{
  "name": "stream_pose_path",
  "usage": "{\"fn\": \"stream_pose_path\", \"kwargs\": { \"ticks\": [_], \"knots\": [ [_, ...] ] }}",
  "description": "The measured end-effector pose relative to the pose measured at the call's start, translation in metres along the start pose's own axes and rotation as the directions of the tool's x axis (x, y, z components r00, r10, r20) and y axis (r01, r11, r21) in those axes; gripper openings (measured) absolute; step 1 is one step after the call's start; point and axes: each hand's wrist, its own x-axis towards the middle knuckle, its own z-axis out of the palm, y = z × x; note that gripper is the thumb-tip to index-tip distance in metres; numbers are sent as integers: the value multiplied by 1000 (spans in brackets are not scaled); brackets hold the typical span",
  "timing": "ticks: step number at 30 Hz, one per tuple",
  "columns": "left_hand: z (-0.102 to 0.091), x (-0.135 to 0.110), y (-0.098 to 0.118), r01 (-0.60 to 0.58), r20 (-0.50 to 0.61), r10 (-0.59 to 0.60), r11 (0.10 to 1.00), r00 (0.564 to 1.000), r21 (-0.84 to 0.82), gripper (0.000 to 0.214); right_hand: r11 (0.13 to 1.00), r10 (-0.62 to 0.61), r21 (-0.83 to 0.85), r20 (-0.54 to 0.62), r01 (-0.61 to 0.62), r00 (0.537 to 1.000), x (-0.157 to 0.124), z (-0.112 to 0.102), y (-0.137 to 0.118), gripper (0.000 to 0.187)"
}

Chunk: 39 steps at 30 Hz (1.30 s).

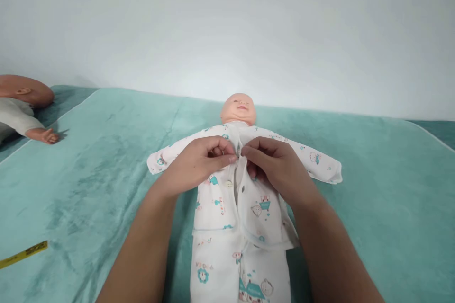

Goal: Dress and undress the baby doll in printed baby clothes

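Note:
A baby doll (pixel 239 110) lies on its back in the middle, dressed in a white printed jacket (pixel 217 203) and matching trousers (pixel 216 265). My left hand (pixel 204 158) pinches the jacket's left front edge at the chest. Across from it, my right hand (pixel 268 158) pinches the opposite front edge, and the fingertips nearly meet. Whether a button sits between them is hidden by the fingers. Below the hands the front hangs apart, with a pale button (pixel 229 183) on the left edge and a buttonhole (pixel 243 189) on the right one. Both sleeves stretch outward.
A green plush cloth (pixel 384 189) covers the surface under the doll. At the far left lies a second doll (pixel 35 90) in a pale top. A yellow strip with dark markings (pixel 24 254) rests at the lower left. A white wall (pixel 227 28) stands behind.

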Motion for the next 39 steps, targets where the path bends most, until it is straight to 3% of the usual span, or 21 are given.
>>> {"fn": "stream_pose_path", "kwargs": {
  "ticks": [5,11,20,24,29,39],
  "knots": [
    [9,4,-4,-47,-75,32,978,997,-203,17,997,-28,70,52,25,998,2,-4,5,30],
    [18,7,-5,-76,-150,32,952,988,-296,13,994,-21,103,-1,21,1000,4,-2,8,30],
    [19,9,-7,-98,-175,48,952,983,-290,10,988,-30,153,19,27,999,6,-4,10,27],
    [19,9,-7,-70,-205,28,977,978,-202,12,977,-28,212,9,25,1000,8,-5,12,25],
    [18,6,-2,-37,-138,23,994,990,-107,10,977,-26,212,6,24,1000,8,-5,11,24],
    [16,6,-4,-35,-120,19,990,993,-133,10,982,-33,185,-26,38,999,9,-3,12,23]
  ]
}}
